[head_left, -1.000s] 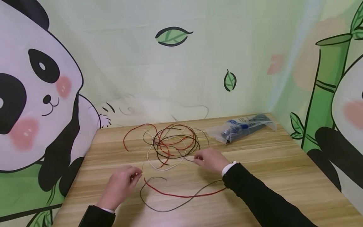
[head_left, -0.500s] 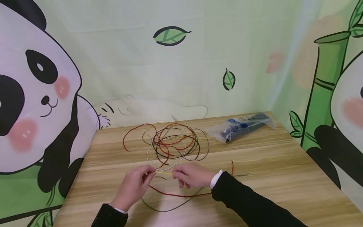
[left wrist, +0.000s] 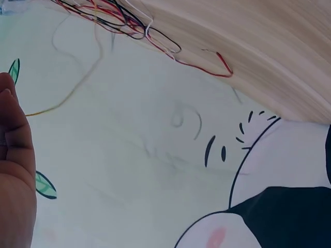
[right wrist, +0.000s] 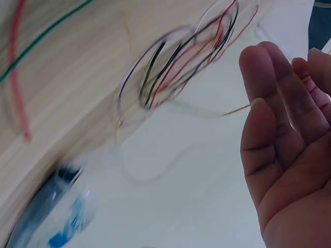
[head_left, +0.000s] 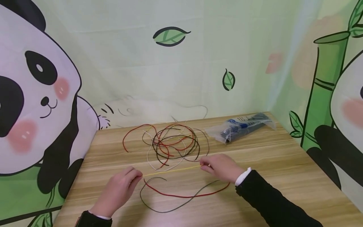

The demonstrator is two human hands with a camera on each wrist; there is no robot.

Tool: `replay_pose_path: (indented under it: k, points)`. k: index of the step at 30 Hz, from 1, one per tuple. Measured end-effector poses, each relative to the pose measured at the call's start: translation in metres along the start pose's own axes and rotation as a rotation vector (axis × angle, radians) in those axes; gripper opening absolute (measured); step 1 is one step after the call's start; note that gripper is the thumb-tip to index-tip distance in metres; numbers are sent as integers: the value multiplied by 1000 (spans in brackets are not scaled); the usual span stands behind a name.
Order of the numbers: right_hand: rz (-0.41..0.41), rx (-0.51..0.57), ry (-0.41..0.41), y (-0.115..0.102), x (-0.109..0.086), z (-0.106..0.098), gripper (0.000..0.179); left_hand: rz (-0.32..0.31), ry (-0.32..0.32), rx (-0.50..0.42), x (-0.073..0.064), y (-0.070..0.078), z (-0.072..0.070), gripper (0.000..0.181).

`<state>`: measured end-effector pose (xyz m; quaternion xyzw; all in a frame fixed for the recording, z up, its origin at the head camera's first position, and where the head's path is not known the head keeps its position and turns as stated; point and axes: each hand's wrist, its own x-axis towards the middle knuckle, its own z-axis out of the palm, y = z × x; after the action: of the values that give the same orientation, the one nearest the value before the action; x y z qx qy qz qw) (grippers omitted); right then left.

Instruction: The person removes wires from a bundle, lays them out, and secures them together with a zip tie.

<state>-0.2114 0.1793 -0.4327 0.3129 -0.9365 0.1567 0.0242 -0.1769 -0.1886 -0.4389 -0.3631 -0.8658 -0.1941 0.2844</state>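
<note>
A thin yellow wire (head_left: pixel 173 170) runs nearly straight between my two hands in the head view. My left hand (head_left: pixel 117 189) pinches it at the left, between thumb and index finger. At the other side my right hand (head_left: pixel 222 167) pinches it with thumb and fingertips. Closer to me, a red wire (head_left: pixel 181 196) and a grey-green wire (head_left: pixel 161 211) lie crossed on the table. In the left wrist view the yellow wire (left wrist: pixel 61 106) trails in a curve from the fingers. Only a short bit of yellow wire (right wrist: pixel 238 109) shows beside the right fingers in the right wrist view.
Behind the hands lies a loose tangle of wires (head_left: pixel 159 138) in red, black, white, yellow and grey. A clear plastic bag (head_left: pixel 241 127) with dark contents and blue print sits at the table's back right. A printed panda cloth (head_left: pixel 127 63) hangs behind the wooden table (head_left: pixel 283 176).
My hands came close together over the yellow wire half a second ago, then moved apart. The left went left and the right went right, and the wire is now stretched between them.
</note>
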Motion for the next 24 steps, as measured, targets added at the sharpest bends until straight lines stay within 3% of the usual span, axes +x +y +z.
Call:
replay_pose_path:
  k: [6,13,21,24]
  points:
    - [62,-55,111,18,-21,-18,6,-15,-31,-4,-9,1,-17,17]
    - [164,-90,268,36,-48,-31,13,-60,-76,53,-21,2,-26,27]
    - [267,-85,318,44,-81,-33,18,-119,-130,88,-34,1,-22,27]
    - [300,-97,324,49,-92,-27,18,-170,-168,92,-37,2,-21,25]
